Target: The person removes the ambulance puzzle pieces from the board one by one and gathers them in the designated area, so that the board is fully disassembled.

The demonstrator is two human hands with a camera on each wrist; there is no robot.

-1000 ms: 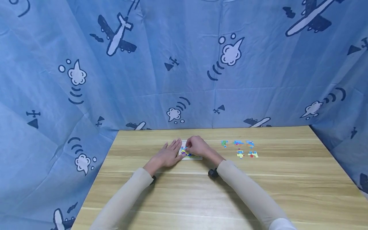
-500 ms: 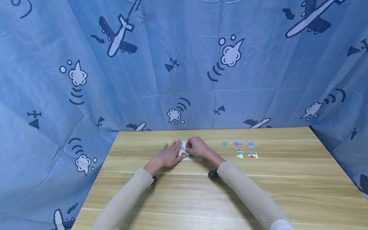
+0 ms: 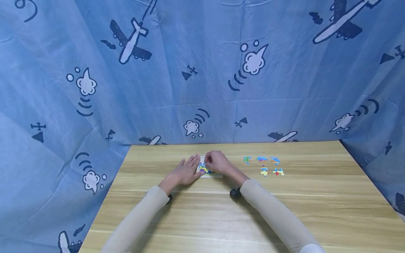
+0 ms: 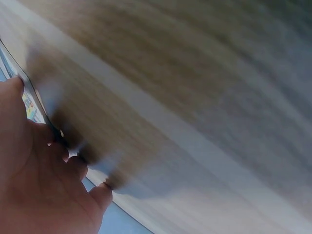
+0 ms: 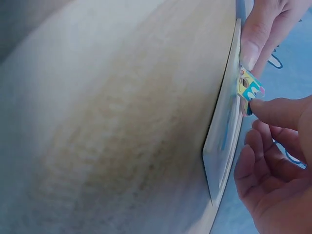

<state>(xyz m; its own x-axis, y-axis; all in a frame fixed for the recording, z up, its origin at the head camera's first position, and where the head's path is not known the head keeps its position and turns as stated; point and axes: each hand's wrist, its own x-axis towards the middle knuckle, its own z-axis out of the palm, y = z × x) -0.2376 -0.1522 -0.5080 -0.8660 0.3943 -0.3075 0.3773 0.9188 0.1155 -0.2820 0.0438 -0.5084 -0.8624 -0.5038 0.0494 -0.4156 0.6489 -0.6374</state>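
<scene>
From my seat I have the bare near part of the desk [image 3: 202, 218] first, then the board [image 5: 220, 136], left of middle toward the far edge. The left hand [image 3: 185, 172] lies with its fingers extended at the board's left edge, its thumb just beside a bright piece [image 5: 250, 87]. The right hand [image 3: 219, 162] appears to pinch that piece, tilted over the board. I read the step in hand as fitting it; the fingers hide whether it is seated. The next move, I judge, calls for lining up its edges and pressing it flat while the left hand steadies the board. Five loose pieces [image 3: 264, 172] lie to the right, two nearer, three closer to the far edge, and beyond that hangs a curtain [image 3: 209, 88].
</scene>
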